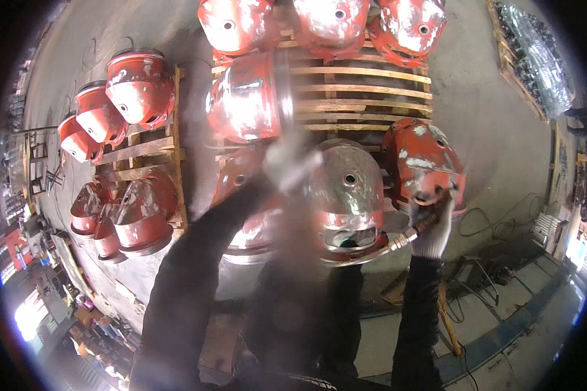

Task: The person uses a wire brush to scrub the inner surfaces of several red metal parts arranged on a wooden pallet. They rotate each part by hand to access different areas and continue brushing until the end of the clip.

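Observation:
My left hand (291,164), in a pale glove, is smeared by motion. It hangs beside a rounded metal housing (347,156) whose top is sanded to bare grey; whether it touches cannot be made out. My right hand (437,231), gloved in white, is closed round a dark-handled tool (426,225) with a metal hose fitting (403,239). The tool's working end is hidden. A hose runs left from the fitting, along the grey housing's lower edge. Just beyond the right hand sits a red housing (424,156) with pale patches.
More red housings (244,98) stand on a wooden pallet (365,88). To the left, a second pallet (137,155) and the floor (195,85) beside it carry several others. Plastic-wrapped goods (535,58) lie at far right. Cables (502,218) cross the floor right of me.

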{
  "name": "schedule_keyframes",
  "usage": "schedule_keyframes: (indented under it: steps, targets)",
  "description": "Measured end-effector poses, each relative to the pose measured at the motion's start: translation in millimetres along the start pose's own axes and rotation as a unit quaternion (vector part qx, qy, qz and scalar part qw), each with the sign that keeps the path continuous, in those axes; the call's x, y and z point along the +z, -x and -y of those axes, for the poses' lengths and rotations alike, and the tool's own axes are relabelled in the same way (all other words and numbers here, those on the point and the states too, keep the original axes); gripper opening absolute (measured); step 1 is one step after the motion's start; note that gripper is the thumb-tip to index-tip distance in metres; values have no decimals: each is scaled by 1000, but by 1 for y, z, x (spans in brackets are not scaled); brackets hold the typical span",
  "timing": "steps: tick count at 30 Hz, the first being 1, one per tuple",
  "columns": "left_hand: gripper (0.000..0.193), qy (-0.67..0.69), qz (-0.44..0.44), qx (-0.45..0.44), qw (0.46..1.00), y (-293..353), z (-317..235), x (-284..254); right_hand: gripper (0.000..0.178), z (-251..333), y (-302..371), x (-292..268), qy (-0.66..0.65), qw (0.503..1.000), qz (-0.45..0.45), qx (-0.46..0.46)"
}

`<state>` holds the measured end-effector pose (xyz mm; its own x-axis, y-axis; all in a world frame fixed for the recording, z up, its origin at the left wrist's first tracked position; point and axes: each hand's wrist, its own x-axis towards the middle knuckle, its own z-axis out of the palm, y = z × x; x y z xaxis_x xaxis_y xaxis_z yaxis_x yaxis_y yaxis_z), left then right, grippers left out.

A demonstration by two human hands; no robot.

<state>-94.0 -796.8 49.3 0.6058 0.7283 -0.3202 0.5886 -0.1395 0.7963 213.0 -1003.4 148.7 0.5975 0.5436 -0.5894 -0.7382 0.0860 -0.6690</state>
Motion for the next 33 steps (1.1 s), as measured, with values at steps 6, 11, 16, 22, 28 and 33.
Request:
schedule_keyframes:
  steps: [6, 11, 16, 22, 28, 33]
  targets:
    - [42, 85, 284, 145, 944, 215, -32, 46, 34, 84, 129, -23, -41, 963, 155, -218]
    - [43, -66, 232, 156, 958, 282, -55, 13, 30, 114, 188, -78, -133, 959, 44, -247]
    - [19, -188, 201, 154, 949, 311, -42, -62, 27, 80, 266, -162, -88, 952, -110, -271]
    - [53, -256, 186, 86, 945, 310, -18, -135, 27, -44, 337, -257, -158, 946, -189, -213]
    - [42, -251, 219, 202, 921, 300, 19, -187, 25, -173, 449, -197, -179, 950, -251, -42]
    - [55, -249, 230, 249, 907, 305, 60, -216, 34, -255, 524, -97, -16, 966, -255, 49]
